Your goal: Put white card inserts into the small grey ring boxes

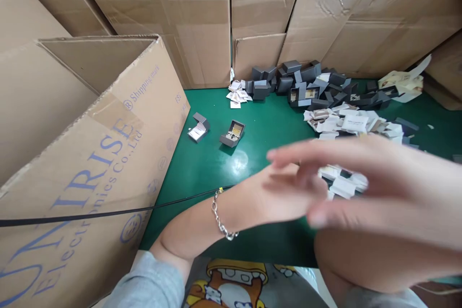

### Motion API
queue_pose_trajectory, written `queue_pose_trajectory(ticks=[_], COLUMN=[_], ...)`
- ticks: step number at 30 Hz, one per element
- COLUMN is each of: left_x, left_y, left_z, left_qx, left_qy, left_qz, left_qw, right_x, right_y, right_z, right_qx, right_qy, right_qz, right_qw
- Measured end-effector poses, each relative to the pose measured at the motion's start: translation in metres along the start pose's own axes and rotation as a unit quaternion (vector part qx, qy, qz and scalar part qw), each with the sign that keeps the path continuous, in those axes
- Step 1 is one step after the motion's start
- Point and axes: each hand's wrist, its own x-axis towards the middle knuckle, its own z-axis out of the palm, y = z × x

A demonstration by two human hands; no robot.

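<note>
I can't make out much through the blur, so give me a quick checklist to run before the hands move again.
1. Left hand free of any load: cannot tell, blurred.
2. Right hand fingers spread, nothing seen in them: ok.
3. Two open small boxes apart from the hands: ok.
4. White cards lie under the hands: ok.
5. Black strap crosses the green table edge near the left wrist: not ok.

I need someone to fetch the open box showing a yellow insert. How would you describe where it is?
Start at the big printed carton on the left of the green table. Two small open boxes lie apart just right of it. Take the grey box farther right with the yellowish inside; the white-lined box is its neighbour.
</note>
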Motion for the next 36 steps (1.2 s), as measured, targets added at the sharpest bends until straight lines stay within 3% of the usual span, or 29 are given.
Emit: queue_pose_trajectory(ticks=[2, 5, 6, 8, 10, 14, 17, 21, 26, 36], left_x=[0.014, 0.031, 0.034, 0.037, 0.036, 0.034, 0.035, 0.035, 0.035, 0.045], left_y=[-0.018, -0.055, -0.067, -0.087, -0.099, -0.108, -0.108, -0.11, -0.115, -0.133], left_z=[-0.003, -0.007, -0.008, -0.011, -0.014, -0.016, -0.016, -0.016, -0.013, -0.003], left_qx=[0.015, 0.132, 0.146, 0.096, 0.04, 0.027, 0.021, 0.005, -0.022, 0.032], left_qy=[0.006, 0.128, 0.126, 0.06, 0.005, 0.005, 0.007, -0.007, -0.003, 0.02], left_qz=[-0.029, -0.142, -0.227, -0.359, -0.416, -0.419, -0.415, -0.399, -0.381, -0.321], left_qw=[0.999, 0.973, 0.955, 0.926, 0.909, 0.908, 0.91, 0.917, 0.924, 0.946], right_x=[0.015, 0.026, 0.026, 0.026, 0.026, 0.027, 0.027, 0.026, 0.035, 0.047], right_y=[0.018, 0.052, 0.063, 0.084, 0.104, 0.137, 0.148, 0.15, 0.15, 0.163], right_z=[-0.018, -0.035, -0.038, -0.043, -0.045, -0.046, -0.046, -0.044, -0.038, -0.028], right_qx=[-0.051, -0.121, -0.118, -0.104, -0.095, -0.078, -0.066, -0.037, -0.046, -0.079], right_qy=[0.09, 0.164, 0.169, 0.163, 0.154, 0.142, 0.137, 0.128, 0.069, 0.03], right_qz=[0.156, 0.375, 0.417, 0.466, 0.492, 0.528, 0.553, 0.549, 0.566, 0.614], right_qw=[0.982, 0.904, 0.885, 0.864, 0.852, 0.834, 0.819, 0.825, 0.82, 0.785])
